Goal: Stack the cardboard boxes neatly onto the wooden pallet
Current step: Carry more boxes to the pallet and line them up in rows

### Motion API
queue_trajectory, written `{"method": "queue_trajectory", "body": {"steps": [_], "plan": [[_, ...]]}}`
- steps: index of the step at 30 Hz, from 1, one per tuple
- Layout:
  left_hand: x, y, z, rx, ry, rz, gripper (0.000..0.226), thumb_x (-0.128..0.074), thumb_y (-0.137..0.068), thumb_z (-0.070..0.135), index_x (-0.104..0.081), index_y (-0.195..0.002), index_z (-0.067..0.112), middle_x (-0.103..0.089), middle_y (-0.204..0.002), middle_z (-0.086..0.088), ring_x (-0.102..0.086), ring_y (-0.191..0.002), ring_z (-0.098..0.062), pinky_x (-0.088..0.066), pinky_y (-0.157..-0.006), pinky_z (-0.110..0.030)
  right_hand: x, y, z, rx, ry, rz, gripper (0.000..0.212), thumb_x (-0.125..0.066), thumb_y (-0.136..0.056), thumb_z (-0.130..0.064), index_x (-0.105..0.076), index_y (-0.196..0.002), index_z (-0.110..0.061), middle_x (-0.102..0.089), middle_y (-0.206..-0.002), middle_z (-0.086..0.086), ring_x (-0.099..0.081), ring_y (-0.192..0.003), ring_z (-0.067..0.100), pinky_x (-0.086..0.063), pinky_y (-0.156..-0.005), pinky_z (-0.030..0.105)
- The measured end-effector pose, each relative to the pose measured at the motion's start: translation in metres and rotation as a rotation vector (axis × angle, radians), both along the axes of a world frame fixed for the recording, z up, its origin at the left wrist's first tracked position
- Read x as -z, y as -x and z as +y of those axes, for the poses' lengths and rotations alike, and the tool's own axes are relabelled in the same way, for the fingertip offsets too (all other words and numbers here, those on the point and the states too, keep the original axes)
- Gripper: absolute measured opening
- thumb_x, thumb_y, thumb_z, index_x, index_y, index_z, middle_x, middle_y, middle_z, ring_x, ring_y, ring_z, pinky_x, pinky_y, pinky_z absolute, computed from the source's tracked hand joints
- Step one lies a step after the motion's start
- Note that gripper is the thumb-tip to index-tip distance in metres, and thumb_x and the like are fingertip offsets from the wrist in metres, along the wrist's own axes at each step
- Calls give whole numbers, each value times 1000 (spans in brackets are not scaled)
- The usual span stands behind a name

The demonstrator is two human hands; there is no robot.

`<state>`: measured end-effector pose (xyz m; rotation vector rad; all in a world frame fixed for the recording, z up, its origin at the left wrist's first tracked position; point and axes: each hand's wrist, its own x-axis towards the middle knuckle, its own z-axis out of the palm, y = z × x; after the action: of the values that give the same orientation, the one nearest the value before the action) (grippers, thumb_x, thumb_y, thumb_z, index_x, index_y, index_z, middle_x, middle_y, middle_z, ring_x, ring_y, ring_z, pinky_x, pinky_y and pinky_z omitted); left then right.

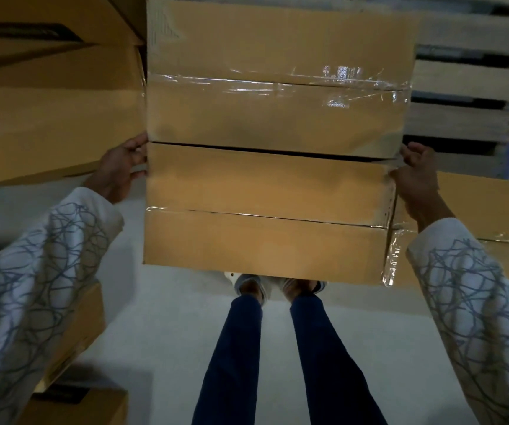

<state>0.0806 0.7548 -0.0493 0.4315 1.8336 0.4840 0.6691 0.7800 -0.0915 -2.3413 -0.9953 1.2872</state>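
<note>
Two brown cardboard boxes, each sealed with clear tape, fill the middle of the view: the far box [274, 115] and the near box [265, 240] lie edge to edge with a dark gap between them. They hang above the floor, hiding most of my feet. My left hand [121, 168] grips the left side at the gap, fingers curled on the edge. My right hand [416, 173] grips the right side at the same height. The wooden pallet [468, 81] with pale slats shows at the upper right, partly behind the far box.
Large cardboard boxes [50, 111] are stacked at the left. Another taped box [489, 207] lies at the right under my right arm. More boxes [75, 406] sit at the lower left. Pale floor [167, 332] surrounds my legs.
</note>
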Motion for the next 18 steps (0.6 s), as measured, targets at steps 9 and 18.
{"method": "queue_trajectory", "body": {"steps": [9,18], "plan": [[0,-15,-1,-27,-20,36,50,-36,-106,2,-58,-140,31,-60,-88,20,-56,-84,-2,-45,-73,-24,-32,36,-5,-35,8,-150,81,-57,-69,-24,-43,-148,-32,-59,-145,-13,-55,-133,15,-36,-113,56],[5,-34,-6,-95,-57,42,53,-38,-104,0,-75,-114,37,-59,-75,17,-51,-54,5,-40,-45,-11,-43,25,-3,-159,7,-156,79,-55,-84,-13,-32,-158,-30,-53,-152,-15,-53,-134,19,-22,-116,58]]}}
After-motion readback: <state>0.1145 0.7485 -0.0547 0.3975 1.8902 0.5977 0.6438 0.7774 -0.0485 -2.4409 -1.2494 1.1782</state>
